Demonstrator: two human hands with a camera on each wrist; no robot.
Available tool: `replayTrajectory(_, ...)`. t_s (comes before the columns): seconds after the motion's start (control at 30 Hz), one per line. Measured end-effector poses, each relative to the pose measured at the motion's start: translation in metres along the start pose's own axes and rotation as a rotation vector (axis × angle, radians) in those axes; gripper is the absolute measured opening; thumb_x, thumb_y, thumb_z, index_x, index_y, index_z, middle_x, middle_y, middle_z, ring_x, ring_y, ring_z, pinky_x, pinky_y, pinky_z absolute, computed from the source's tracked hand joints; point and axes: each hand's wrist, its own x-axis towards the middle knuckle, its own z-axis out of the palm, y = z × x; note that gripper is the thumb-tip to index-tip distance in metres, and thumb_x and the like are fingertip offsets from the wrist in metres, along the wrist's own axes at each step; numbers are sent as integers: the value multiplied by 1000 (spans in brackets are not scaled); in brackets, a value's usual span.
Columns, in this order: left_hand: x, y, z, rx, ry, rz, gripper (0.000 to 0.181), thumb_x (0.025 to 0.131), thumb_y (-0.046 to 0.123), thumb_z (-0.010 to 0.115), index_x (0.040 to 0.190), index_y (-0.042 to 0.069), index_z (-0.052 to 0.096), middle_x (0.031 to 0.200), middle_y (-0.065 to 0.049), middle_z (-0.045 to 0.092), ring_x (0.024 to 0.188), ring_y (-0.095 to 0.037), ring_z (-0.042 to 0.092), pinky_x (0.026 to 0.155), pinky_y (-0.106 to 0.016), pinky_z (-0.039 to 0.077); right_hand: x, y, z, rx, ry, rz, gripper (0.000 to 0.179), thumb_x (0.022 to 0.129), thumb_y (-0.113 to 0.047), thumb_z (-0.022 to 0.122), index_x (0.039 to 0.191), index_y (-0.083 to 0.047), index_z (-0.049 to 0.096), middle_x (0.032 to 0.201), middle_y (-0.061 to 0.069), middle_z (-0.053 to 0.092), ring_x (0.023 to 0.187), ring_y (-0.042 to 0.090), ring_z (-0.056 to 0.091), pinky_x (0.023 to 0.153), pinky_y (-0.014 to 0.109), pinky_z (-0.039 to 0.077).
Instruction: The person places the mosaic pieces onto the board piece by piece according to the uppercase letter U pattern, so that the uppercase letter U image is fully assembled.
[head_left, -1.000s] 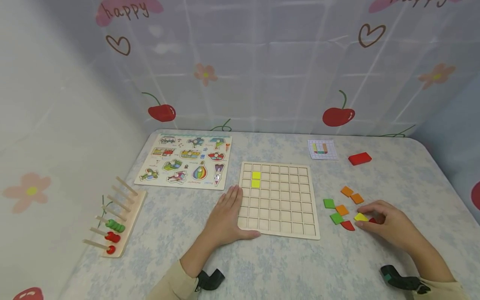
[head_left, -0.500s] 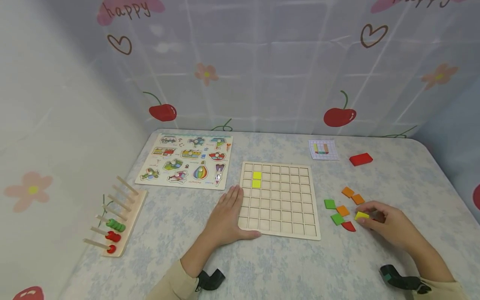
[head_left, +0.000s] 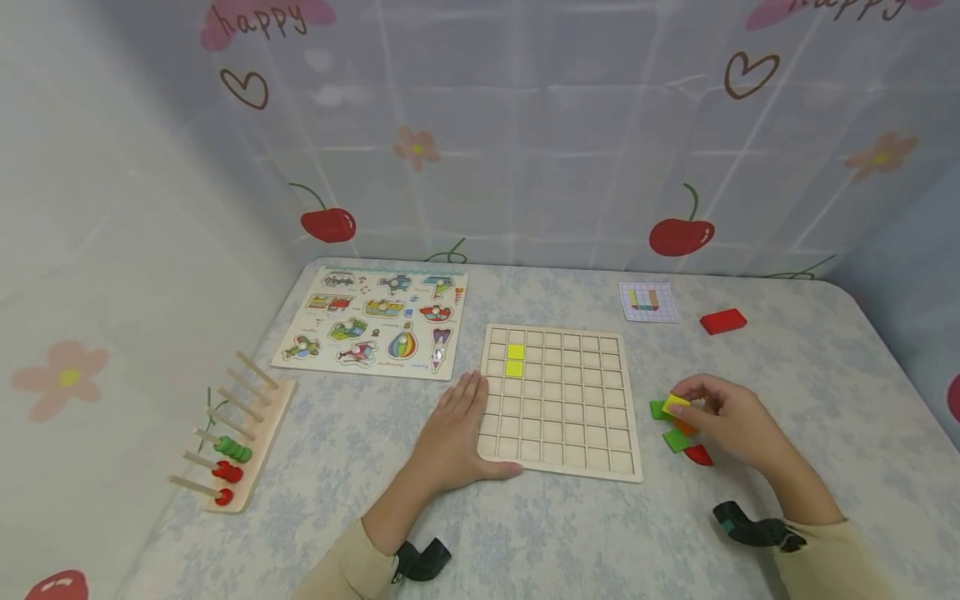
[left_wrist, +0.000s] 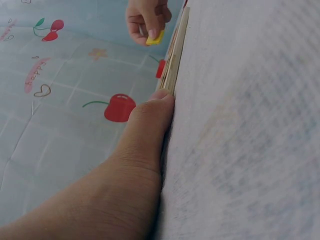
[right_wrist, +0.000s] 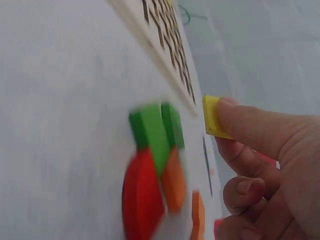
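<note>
My right hand (head_left: pixel 735 421) pinches a yellow square tile (right_wrist: pixel 212 117) between thumb and finger, raised above the loose pieces. Under and beside it lie green tiles (head_left: pixel 676 440), an orange tile (right_wrist: pixel 174 182) and a red quarter-round piece (head_left: pixel 699 455). Flat on the table, my left hand (head_left: pixel 452 433) touches the left edge of the wooden grid board (head_left: pixel 564 400), its thumb along the near edge. Two yellow tiles (head_left: pixel 515 360) sit one above the other in the board's second column. In the left wrist view, the right hand with the yellow tile shows in the distance.
Behind the board lie a small pattern card (head_left: pixel 649 302) and a red block (head_left: pixel 723 322). A vehicle picture puzzle (head_left: pixel 375 321) is at the back left. Nearer on the left stands a peg rack (head_left: pixel 255 450) with red and green beads. A printed curtain (head_left: pixel 525 150) hangs behind the table.
My right hand has lifted the yellow tile from the table and carried it left and away from me, over the green and orange tiles. The left hand stays at the board.
</note>
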Motion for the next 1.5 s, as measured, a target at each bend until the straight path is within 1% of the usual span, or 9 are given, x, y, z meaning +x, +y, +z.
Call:
replayTrajectory(0.1,0,0,-1,-3,-2,1,139,63,95,53,160,8,2,169,-5,0,156,-17,-3,128,-39,9,11,-14,12,22,-29,-32,25,90,-30,74,107,-12,66,107,13,67,58,14,46,47,24,42)
replayTrajectory(0.3,-1,2,-2,-7,-4,0,139,64,93,56,160,8,3,169,-6,0,156,-18,-2,128,-39,9,34,-39,40,35,-65,-105,19,89,-29,75,104,-19,68,103,5,69,61,13,47,49,23,41)
replayTrajectory(0.53,-1,2,-3,-1,-3,-2,139,64,93,56,160,7,4,169,-6,1,156,-19,-1,128,-39,9,55,-69,71,93,-111,-159,16,90,-24,74,104,-18,68,102,5,69,63,15,50,56,25,45)
replayTrajectory(0.77,-1,2,-2,12,2,1,138,64,93,54,160,7,5,169,-7,2,156,-19,0,128,-39,10,71,-103,101,124,-157,-201,14,90,-22,75,102,-18,69,98,2,69,64,16,53,61,28,48)
replayTrajectory(0.93,-1,2,-2,21,8,6,137,65,93,53,160,7,5,169,-7,3,156,-19,1,128,-39,10,78,-118,120,127,-187,-224,12,91,-22,74,100,-18,68,97,0,69,69,13,58,69,30,50)
replayTrajectory(1.03,-1,2,-2,15,15,12,136,66,92,55,160,7,6,169,-7,4,156,-19,2,128,-39,10,81,-125,127,120,-190,-225,10,91,-22,73,99,-19,68,97,-1,69,71,12,60,72,30,51)
replayTrajectory(1.17,-2,3,-3,10,15,17,136,66,91,57,160,6,7,169,-7,4,156,-20,2,128,-40,11,82,-129,132,98,-191,-219,10,91,-23,73,100,-20,68,95,-3,69,74,11,61,73,30,51)
replayTrajectory(1.37,-1,2,-4,21,4,20,136,67,91,56,160,6,6,169,-7,3,156,-19,1,128,-39,11,83,-130,132,67,-198,-215,10,91,-24,73,99,-21,68,93,-4,68,73,10,60,71,30,51)
replayTrajectory(1.5,-1,2,-4,28,2,17,136,66,91,56,160,6,5,169,-7,3,156,-19,1,128,-40,11,82,-129,131,48,-200,-226,11,90,-23,74,99,-21,69,93,-4,67,75,11,59,72,30,51)
